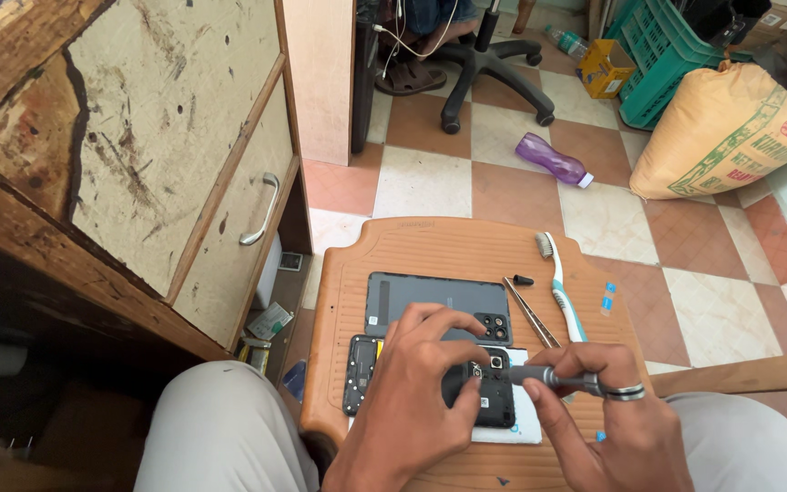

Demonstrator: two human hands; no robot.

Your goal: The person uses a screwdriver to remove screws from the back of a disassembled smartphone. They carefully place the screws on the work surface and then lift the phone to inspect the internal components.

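A stool (466, 241) stands on the floor (721, 301) before the person's knees, with a cabinet (166, 164) to its left. On the stool, the opened phone (494, 401) lies nearest the person on a sheet of paper (526, 428), and the back cover (430, 301) lies just behind it. Right of the cover lie tweezers (528, 312), then a toothbrush (559, 282). The left hand (416, 383) rests on the phone; the right hand (612, 428) holds a screwdriver (548, 375) over it. Farther back on the floor lie a bottle (550, 159) and, to its right, a sack (726, 128).

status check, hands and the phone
Left hand steadies opened phone. Right hand grips screwdriver, tip at camera end. Tweezers lie clear.
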